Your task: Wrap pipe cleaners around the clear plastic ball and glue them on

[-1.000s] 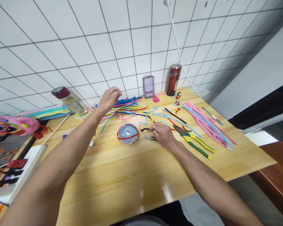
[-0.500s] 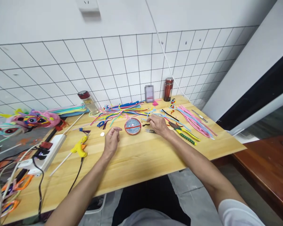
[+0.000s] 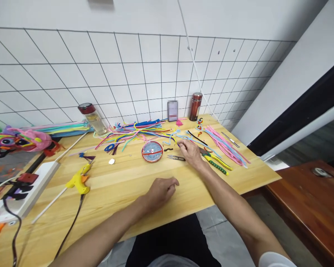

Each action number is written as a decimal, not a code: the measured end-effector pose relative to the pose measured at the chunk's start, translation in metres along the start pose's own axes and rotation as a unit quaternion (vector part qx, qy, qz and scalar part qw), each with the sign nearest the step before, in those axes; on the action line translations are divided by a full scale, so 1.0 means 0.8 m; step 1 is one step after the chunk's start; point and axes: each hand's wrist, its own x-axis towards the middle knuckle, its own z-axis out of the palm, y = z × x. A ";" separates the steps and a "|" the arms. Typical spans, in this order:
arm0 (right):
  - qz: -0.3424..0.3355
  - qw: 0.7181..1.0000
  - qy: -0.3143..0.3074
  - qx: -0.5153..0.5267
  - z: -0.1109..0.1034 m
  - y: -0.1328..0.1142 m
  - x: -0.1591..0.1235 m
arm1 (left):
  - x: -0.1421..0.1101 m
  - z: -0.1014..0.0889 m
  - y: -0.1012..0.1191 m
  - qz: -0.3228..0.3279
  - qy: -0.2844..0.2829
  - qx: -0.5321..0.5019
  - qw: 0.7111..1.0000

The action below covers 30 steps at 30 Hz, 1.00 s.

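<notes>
My right hand (image 3: 191,152) rests low over the table, fingers curled together at the end of a yellow pipe cleaner (image 3: 171,137); whether they grip it or something small is hidden. Just left of that hand lie black-handled thread snips (image 3: 176,158) and a short twisted black piece (image 3: 168,149). Pliers with green and yellow handles (image 3: 217,165) are by its wrist. Nearer the front edge, my left hand (image 3: 161,191) is closed above bare wood, with nothing visible in it. Between the hands and the wall sits a round clear dish with a red band (image 3: 152,152).
Pipe cleaners (image 3: 140,129) spread along the back, pink ones (image 3: 225,144) at the right. A yellow glue gun (image 3: 79,180) and a power strip (image 3: 37,189) lie left. A glass bottle (image 3: 94,120), a phone (image 3: 172,111) and a red flask (image 3: 195,106) stand by the wall.
My left hand has moved right and toward me, away from the dish's left side. My right hand has shifted slightly toward the snips and pliers. The view has turned a little.
</notes>
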 end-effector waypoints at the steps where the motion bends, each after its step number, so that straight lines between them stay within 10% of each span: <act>1: 0.014 1.000 0.002 -0.001 -0.009 0.005 0.007 | -0.001 0.006 0.000 0.032 -0.012 0.011 0.999; 10: 0.240 0.938 -0.067 -0.243 -0.095 0.125 0.115 | -0.009 0.022 -0.004 0.130 0.029 0.030 0.991; 20: 0.210 0.888 -0.230 -0.338 -0.038 0.224 0.183 | -0.004 0.020 0.004 0.108 0.045 -0.017 0.993; 30: 0.212 0.870 -0.257 -0.363 -0.035 0.251 0.205 | -0.004 0.020 0.006 0.073 0.049 -0.066 0.994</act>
